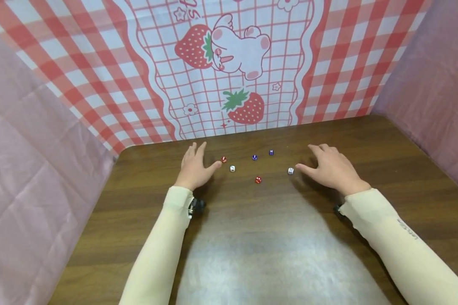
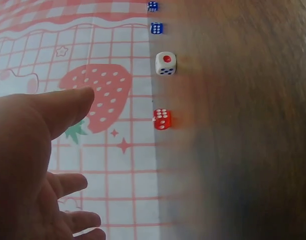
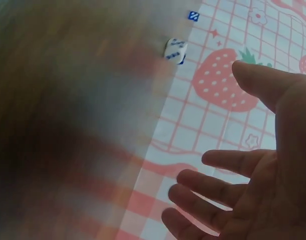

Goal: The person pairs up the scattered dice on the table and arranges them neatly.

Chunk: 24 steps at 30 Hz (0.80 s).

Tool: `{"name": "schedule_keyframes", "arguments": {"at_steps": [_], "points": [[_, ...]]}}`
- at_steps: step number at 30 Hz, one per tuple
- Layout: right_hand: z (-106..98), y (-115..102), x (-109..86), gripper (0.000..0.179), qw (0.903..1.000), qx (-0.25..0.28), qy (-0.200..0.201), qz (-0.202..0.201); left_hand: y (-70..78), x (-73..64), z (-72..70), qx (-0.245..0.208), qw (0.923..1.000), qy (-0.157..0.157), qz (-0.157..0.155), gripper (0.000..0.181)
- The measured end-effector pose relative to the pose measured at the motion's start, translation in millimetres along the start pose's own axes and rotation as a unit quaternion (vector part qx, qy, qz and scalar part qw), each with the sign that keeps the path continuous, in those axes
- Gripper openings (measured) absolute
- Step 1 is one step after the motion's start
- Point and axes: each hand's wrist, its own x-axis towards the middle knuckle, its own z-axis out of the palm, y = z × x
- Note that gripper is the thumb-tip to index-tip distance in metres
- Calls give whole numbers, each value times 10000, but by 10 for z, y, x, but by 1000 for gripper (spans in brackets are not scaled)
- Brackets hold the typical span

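Observation:
Several small dice lie scattered on the wooden table between my two hands. My left hand [image 1: 196,168] is spread beside a red die [image 1: 224,159] and a white die [image 1: 232,168], holding nothing. At the centre are two blue dice, one nearer the left [image 1: 254,157] and one further right [image 1: 271,152]. A second red die [image 1: 258,180] lies closer to me. Off to the right, a second white die [image 1: 291,171] sits right by the thumb of my right hand [image 1: 332,169], whose fingers are spread with nothing in them. In the right wrist view that white die [image 3: 176,50] shows blue pips.
The brown wooden table [image 1: 252,237] ends at a checked cloth [image 1: 229,63] with strawberry prints, hanging at the back. Pink fabric hangs on the left [image 1: 34,169] and the right [image 1: 431,97]. Each wrist carries a small dark camera under a pale sleeve.

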Motion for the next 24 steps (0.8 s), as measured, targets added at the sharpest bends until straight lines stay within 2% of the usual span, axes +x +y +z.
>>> {"name": "schedule_keyframes", "arguments": {"at_steps": [7,15,24], "points": [[19,-215,32,78,9998,172,19,-47,17,84,43,-353,9994,46,-54,83],[56,-384,65,68,9993,308,-100,-193,8,173,65,-323,9994,-48,80,77],[136,-522,120,64,9984,331,-267,-384,41,254,52,-177,9995,-272,65,68]]}}
